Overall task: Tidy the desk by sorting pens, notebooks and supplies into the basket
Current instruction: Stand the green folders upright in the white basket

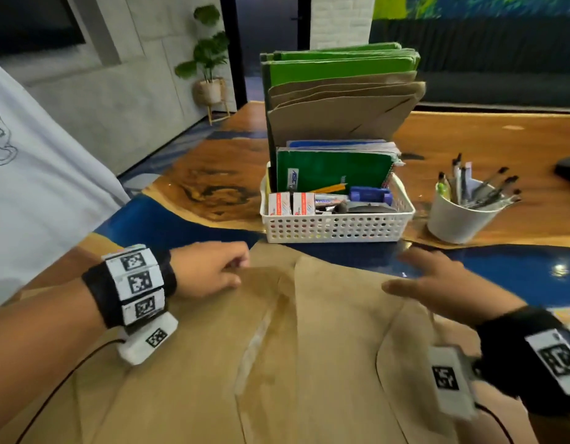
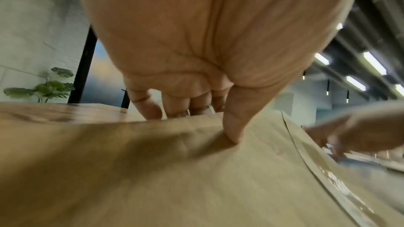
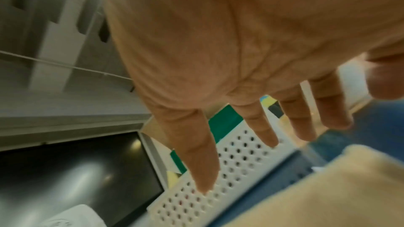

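Brown envelope (image 1: 309, 331): left hand (image 1: 210, 270) grip pinches far edge; right hand (image 1: 437, 283) grip wide, near basket (image 1: 338, 225).

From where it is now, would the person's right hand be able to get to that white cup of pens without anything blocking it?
Probably yes. The right hand is open, holds nothing, and hovers over the brown envelopes. The white cup stands beyond it, to the right of the white basket, with only bare desk between.
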The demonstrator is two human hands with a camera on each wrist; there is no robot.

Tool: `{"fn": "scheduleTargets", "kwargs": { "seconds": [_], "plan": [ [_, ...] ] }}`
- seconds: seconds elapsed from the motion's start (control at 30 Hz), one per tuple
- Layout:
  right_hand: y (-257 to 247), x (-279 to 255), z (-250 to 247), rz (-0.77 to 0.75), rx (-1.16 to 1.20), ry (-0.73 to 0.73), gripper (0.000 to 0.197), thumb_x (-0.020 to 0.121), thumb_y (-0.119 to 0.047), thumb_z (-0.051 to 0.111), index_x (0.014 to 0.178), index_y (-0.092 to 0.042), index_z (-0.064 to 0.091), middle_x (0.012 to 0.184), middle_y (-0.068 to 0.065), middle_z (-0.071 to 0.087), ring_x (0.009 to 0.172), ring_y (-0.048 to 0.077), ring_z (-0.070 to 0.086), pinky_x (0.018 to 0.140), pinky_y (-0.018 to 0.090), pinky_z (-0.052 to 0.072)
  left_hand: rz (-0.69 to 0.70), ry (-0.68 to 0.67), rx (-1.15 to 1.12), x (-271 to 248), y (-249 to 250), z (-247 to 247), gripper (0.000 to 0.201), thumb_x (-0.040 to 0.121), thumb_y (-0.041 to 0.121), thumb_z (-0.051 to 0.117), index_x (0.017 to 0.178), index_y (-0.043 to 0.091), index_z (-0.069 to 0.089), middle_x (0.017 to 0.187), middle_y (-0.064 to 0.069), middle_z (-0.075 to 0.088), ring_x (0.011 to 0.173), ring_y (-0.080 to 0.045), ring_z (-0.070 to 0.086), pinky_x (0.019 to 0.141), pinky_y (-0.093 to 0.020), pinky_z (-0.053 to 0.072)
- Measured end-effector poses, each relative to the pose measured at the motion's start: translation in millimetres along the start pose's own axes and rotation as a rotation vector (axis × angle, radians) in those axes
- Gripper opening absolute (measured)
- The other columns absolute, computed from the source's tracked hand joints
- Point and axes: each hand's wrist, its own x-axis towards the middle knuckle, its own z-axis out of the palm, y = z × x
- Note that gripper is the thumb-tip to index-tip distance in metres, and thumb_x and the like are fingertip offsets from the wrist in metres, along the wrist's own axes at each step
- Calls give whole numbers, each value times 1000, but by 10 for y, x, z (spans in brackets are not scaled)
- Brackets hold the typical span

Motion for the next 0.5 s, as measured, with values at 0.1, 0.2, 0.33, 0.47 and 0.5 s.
{"fn": "scheduleTargets", "kwargs": {
  "seconds": [0.1,0.2,0.33,0.47,0.5],
  "plan": [
    [271,-86,46,96,48,-70,87,79,-58,74,152,-36,33,155,5,38,140,27,40,114,42,33,85,102,-127,71,181,-223,19,93,28,65,108,33,54,99,19,56,90,0,53,73,-12,38],
    [365,-132,83,105,157,-64,90,79,-50,78,155,-32,32,155,3,40,138,23,43,112,38,31,110,242,-250,193,403,-315,22,91,26,67,109,34,58,100,11,60,91,-9,58,78,-23,45],
    [403,-145,167,134,438,-64,90,78,-38,81,154,-29,34,150,0,50,124,17,51,112,36,33,114,315,-325,420,770,-189,25,89,28,70,112,35,62,96,3,63,90,-16,58,69,-20,42],
    [400,-205,185,160,624,-58,85,83,-24,79,155,-22,33,145,5,53,119,21,53,110,37,37,108,-7,-274,501,943,-114,77,85,52,70,152,33,35,153,7,41,138,-12,40,109,-22,31],
    [424,-206,180,177,675,-58,84,83,-22,79,154,-21,33,141,6,56,119,22,54,109,38,37,60,-54,-233,478,926,-130,87,84,55,70,155,30,28,159,6,33,143,-13,34,114,-24,26]
  ]
}}
